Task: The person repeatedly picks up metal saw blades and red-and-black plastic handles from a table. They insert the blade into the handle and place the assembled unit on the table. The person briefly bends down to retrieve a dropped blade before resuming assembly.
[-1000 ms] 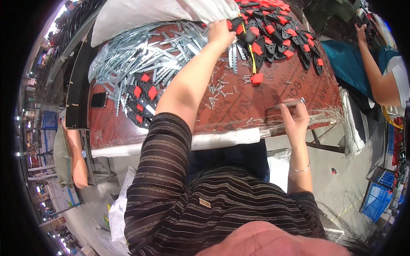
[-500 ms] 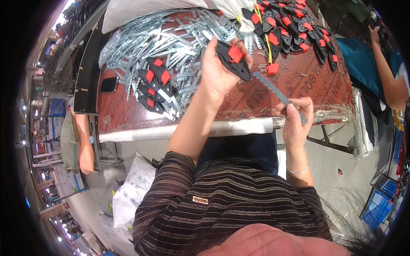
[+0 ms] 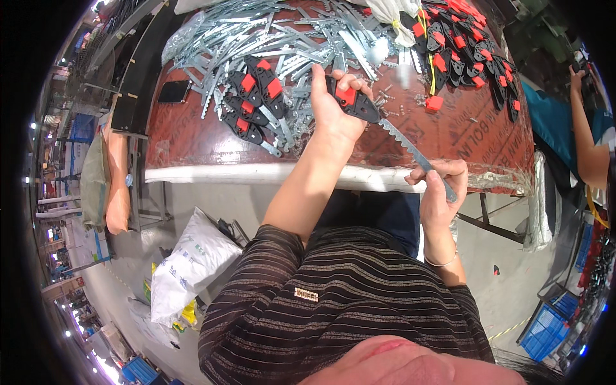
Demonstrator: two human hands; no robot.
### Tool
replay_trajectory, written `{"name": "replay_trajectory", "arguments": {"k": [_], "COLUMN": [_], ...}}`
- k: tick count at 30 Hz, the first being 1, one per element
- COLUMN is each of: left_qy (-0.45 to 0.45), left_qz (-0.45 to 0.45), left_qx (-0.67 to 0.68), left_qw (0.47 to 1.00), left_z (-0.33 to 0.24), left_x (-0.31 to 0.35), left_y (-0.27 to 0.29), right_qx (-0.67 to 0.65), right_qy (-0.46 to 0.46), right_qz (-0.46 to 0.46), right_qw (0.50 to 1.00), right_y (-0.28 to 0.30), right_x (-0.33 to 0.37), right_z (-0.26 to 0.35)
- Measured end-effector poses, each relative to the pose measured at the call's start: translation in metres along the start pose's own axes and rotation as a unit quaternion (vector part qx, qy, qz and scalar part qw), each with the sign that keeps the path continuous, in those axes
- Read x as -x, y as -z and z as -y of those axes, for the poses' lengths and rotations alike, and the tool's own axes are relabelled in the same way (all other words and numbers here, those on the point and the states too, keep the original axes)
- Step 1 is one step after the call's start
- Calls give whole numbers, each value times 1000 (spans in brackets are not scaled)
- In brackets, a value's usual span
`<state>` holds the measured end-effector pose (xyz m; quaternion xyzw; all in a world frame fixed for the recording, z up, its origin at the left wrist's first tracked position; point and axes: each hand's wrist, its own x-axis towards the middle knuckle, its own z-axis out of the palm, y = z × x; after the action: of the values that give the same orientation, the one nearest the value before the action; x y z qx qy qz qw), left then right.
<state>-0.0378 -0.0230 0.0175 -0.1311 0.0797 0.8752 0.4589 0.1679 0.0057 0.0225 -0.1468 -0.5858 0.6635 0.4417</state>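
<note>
My left hand (image 3: 337, 109) grips a black plastic housing (image 3: 360, 108) with a red tab, held over the table. Between the thumb and fingers of my right hand (image 3: 439, 189) is a notched metal strip (image 3: 410, 151), slanting up and left. Its far tip meets the lower right end of the housing; whether it has entered is too small to tell. Left of my left hand lies a small group of black housings with red tabs (image 3: 247, 106), some with metal strips sticking out. Behind my hands spreads a large heap of loose notched strips (image 3: 256, 38).
Many more black housings with red tabs (image 3: 459, 54) cover the table's far right. Small springs (image 3: 391, 106) lie scattered near the middle. A dark phone (image 3: 174, 92) rests at the left. A co-worker's arm (image 3: 587, 135) is at the right. White sacks (image 3: 192, 263) stand on the floor.
The strip and the housing have come together; they were apart before. The housing has turned in my left hand. The whole view has shifted a little.
</note>
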Motion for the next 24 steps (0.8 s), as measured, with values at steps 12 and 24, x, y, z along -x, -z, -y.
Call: {"name": "replay_trajectory", "arguments": {"k": [12,24], "left_qy": [16,-136], "left_qz": [47,-71], "left_qx": [-24,-80], "left_qw": [998,985], "left_z": [6,-45], "left_x": [21,28], "left_y": [6,-8], "right_qx": [21,-40], "right_qy": [-38,-136], "right_qz": [69,160], "right_qw": [997,977], "right_y": [-29,-79], "right_x": [-8,-48], "right_z": [-19,-56]}}
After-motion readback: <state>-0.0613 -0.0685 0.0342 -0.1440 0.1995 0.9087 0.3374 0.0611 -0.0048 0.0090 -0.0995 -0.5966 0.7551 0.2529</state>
